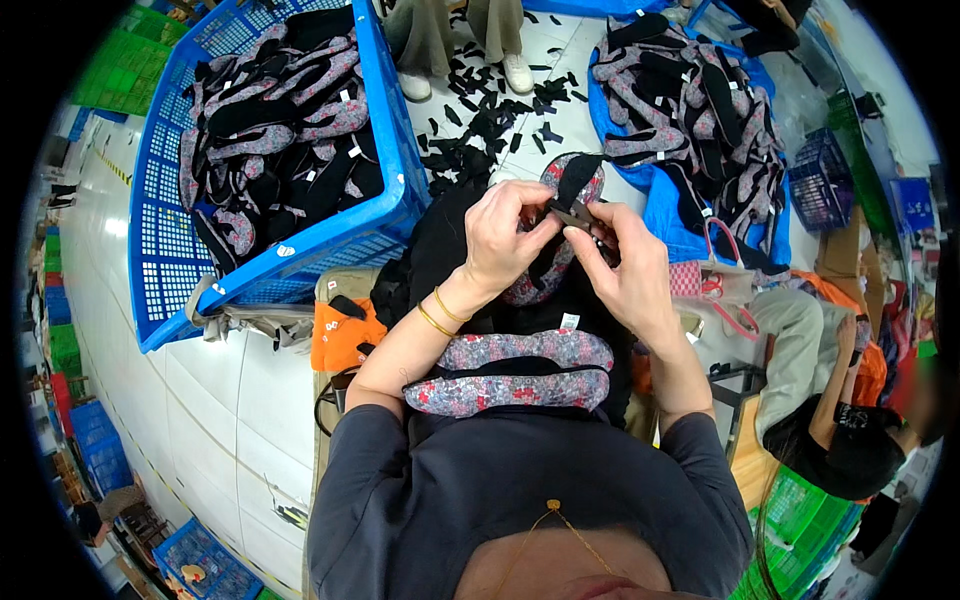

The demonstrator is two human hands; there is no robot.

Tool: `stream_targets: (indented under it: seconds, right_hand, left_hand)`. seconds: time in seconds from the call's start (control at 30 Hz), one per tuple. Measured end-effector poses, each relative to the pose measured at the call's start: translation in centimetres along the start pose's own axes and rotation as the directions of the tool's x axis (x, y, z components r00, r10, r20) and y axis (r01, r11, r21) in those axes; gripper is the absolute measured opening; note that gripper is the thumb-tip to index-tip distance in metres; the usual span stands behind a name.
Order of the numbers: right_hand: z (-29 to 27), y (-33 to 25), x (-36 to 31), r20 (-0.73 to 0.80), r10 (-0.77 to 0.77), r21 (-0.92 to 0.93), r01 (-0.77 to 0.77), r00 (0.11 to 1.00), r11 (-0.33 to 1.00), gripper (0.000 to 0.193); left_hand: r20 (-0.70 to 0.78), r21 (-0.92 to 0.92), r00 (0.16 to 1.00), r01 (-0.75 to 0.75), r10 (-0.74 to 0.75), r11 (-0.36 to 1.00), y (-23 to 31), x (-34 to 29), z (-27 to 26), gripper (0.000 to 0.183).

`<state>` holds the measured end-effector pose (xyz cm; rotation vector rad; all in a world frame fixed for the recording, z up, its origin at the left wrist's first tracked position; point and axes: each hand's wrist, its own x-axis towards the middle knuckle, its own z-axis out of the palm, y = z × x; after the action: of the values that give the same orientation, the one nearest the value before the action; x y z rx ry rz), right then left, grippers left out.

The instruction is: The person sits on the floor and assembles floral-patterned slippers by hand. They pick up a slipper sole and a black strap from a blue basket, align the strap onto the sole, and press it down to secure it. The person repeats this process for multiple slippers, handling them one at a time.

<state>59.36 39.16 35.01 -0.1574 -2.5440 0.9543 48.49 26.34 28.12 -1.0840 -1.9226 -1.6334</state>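
My left hand point(505, 235) is closed, its thumb and fingers pinching the black part of a floral padded piece point(595, 180). This piece is grey with red flowers, curved like a slipper, and stands out over my lap. My right hand point(630, 265) is closed on a small dark cutting tool that looks like scissors point(575, 213). Its blades lie across the black fabric by my left fingertips; the fingers partly hide its handles. Against my belly rest more floral padded pieces point(525, 392) with black between them and a white label point(570, 321).
A blue crate point(290, 250) heaped with similar pieces stands at left. Another heap point(690, 120) lies on blue sheeting at right. Black scraps point(480, 100) litter the floor near someone's shoes point(517, 73). A pink-and-white bag point(710, 280) and a seated person point(840, 440) are at right.
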Motion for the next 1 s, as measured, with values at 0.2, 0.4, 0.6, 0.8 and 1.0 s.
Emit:
stream_targets:
  seconds: [0.2,0.4,0.6,0.8,1.0]
  right_hand:
    - [-0.7,0.1,0.0,0.043,0.040,0.036,-0.042,0.998,0.998,0.031]
    - [-1.3,0.2,0.0,0.094,0.005,0.131,-0.017,0.996,0.991,0.032]
    - [-1.7,0.4,-0.8,0.096,0.066,0.250,-0.088,0.993,0.964,0.030]
    - [-1.7,1.7,-0.4,0.020,0.117,0.165,-0.118,0.993,0.979,0.028]
    - [-0.2,0.7,1.3,0.032,0.012,0.052,-0.014,0.999,0.999,0.032]
  left_hand:
    - [0.162,-0.010,0.986,0.039,-0.037,0.999,0.1,0.4,-0.8,0.031]
    - [0.662,-0.367,0.747,0.392,-0.059,0.844,-0.5,4.6,-4.9,0.051]
    - [0.689,-0.111,0.721,0.008,0.071,0.994,-0.3,7.3,-5.0,0.032]
    - [0.695,-0.131,0.719,0.135,-0.006,0.982,0.6,9.2,-4.9,0.015]
    - [0.706,-0.110,0.695,-0.082,0.136,0.991,0.4,10.8,-4.2,0.014]
